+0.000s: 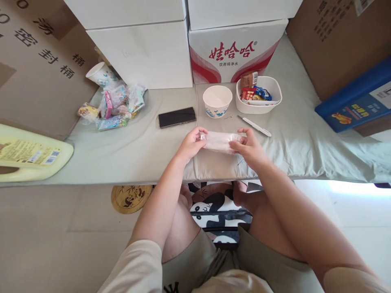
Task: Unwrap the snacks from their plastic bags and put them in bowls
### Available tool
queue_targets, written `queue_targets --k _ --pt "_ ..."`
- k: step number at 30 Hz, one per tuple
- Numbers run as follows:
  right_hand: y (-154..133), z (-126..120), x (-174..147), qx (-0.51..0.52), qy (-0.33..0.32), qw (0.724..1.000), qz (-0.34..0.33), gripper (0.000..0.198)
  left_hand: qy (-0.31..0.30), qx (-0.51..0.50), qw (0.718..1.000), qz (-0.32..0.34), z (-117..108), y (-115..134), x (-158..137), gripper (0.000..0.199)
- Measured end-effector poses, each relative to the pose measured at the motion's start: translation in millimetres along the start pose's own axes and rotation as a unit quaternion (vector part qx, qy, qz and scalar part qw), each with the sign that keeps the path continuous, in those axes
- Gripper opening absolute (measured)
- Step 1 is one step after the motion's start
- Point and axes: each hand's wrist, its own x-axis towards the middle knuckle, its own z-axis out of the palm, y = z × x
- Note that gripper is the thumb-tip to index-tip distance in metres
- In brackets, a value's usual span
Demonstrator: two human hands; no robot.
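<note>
A whitish package in clear plastic wrap [218, 141] lies crosswise between my hands, just above the cloth-covered surface; what is inside I cannot make out. My left hand [193, 143] pinches its left end, where the plastic is crinkled. At the right end, my right hand [249, 148] holds it between thumb and fingers. Beyond the package stands a white paper bowl with a blue pattern [217, 101], something pale inside it. A white-handled knife [255, 125] lies near my right hand. To the left rests a black phone [177, 117].
A white plastic tub [259, 106] holds several snack packets. Plastic-wrapped packets [114, 106] and a tipped paper cup [101, 75] lie at the left. White boxes [143, 57] close off the back. A yellow jug [33, 152] and a blue box [357, 97] stand at the sides.
</note>
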Motion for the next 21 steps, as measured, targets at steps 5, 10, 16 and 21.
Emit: queue_targets --k 5,10,16,21 --pt "6.0 13.3 -8.7 -0.058 0.097 0.989 -0.090 0.028 0.144 0.074 0.983 0.084 0.1 -5.2 -6.1 0.018" --pt "8.6 42.1 -27.2 0.000 -0.039 0.995 -0.087 0.031 -0.026 -0.036 0.999 0.022 9.9 -10.5 -26.2 0.037" --pt "11.4 62.7 -29.3 0.015 0.021 0.995 -0.098 0.046 -0.044 -0.106 0.991 0.064 6.2 -7.8 -31.2 0.019" --pt "-4.4 52.4 -27.4 -0.099 -0.033 0.988 -0.111 0.035 -0.073 -0.113 0.989 0.053 -0.9 6.4 -32.9 0.018"
